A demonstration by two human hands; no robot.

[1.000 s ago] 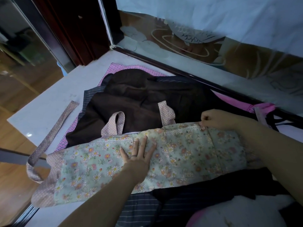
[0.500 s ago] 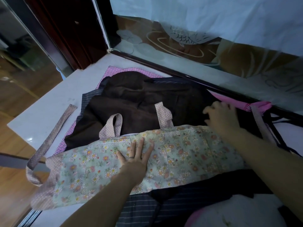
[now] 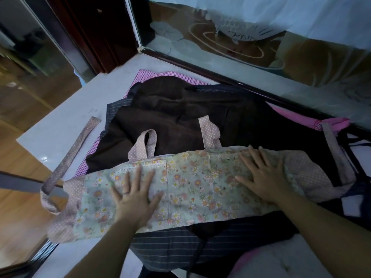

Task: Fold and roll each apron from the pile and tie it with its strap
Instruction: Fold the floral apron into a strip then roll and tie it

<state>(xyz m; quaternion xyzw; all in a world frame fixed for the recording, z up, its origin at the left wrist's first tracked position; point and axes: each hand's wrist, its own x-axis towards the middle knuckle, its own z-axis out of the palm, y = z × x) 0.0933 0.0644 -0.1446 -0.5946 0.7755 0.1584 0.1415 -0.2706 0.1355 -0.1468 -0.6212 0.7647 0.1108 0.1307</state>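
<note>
Apron: the flowered apron (image 3: 190,189) lies folded into a long band across the near part of the pile, with a dotted end at each side.
Left hand: the left hand (image 3: 134,195) lies flat with its fingers spread and presses on the left half of the band, gripping nothing.
Right hand: the right hand (image 3: 263,175) lies flat with straight fingers on the right half, near the far edge, and holds nothing.
Straps: two dotted loops (image 3: 148,145) stick out from the far edge; a long strap (image 3: 74,151) runs from the left end up along the table.
Pile: a brown apron (image 3: 170,121) lies under the band, a striped apron (image 3: 166,249) lower still, a checked cloth (image 3: 160,74) at the far side, and a pink cloth (image 3: 297,117) at right.
Surface: the pale, glossy tabletop (image 3: 66,121) shows bare at its left corner.
Room: a glass panel (image 3: 230,37) etched with a fish runs along the far side, a dark wooden frame (image 3: 96,33) stands at the corner, and the wooden floor (image 3: 18,207) lies to the left.
</note>
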